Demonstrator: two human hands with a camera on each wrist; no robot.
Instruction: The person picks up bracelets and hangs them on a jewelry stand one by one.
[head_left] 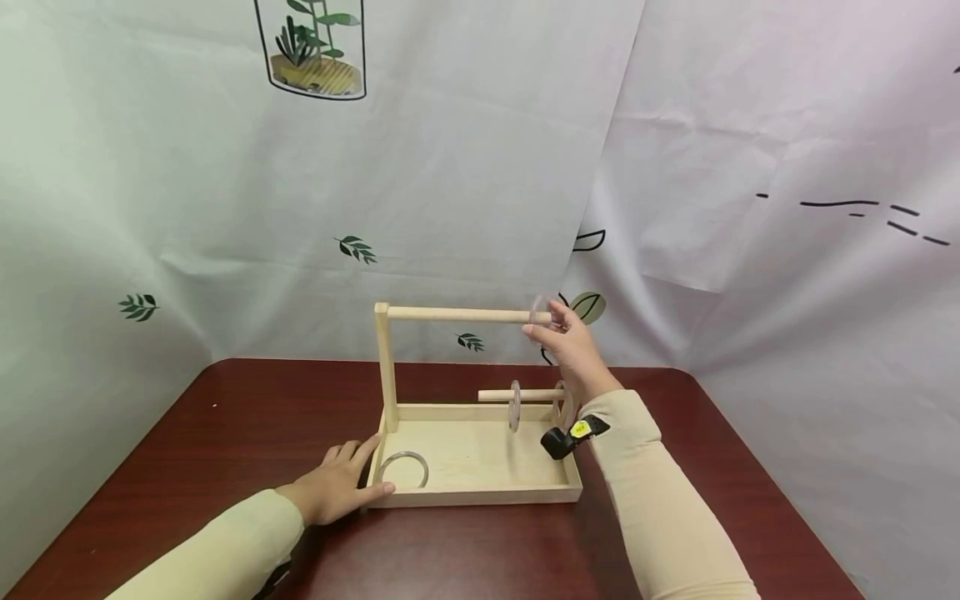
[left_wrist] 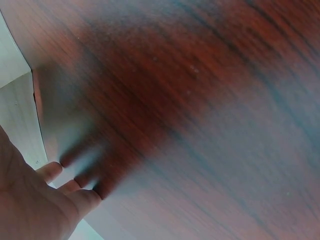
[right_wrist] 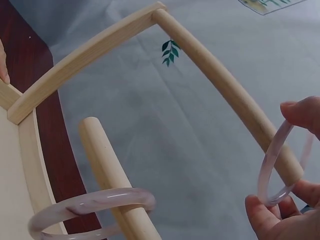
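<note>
My right hand pinches a pale translucent bangle between thumb and fingers. That bangle encircles the free right end of the upper dowel on a wooden display stand. My left hand rests on the left end of the stand's tray, thumb over the front rim and fingers along the left side. On the shorter lower dowel hangs a second bangle, with another bangle further right, partly hidden by my right wrist. A greyish bangle lies in the tray's front left corner.
An upright post carries the upper dowel at the left. The stand is on a dark red wooden table. A white cloth with printed plants hangs behind it. My right forearm wears a black wrist camera.
</note>
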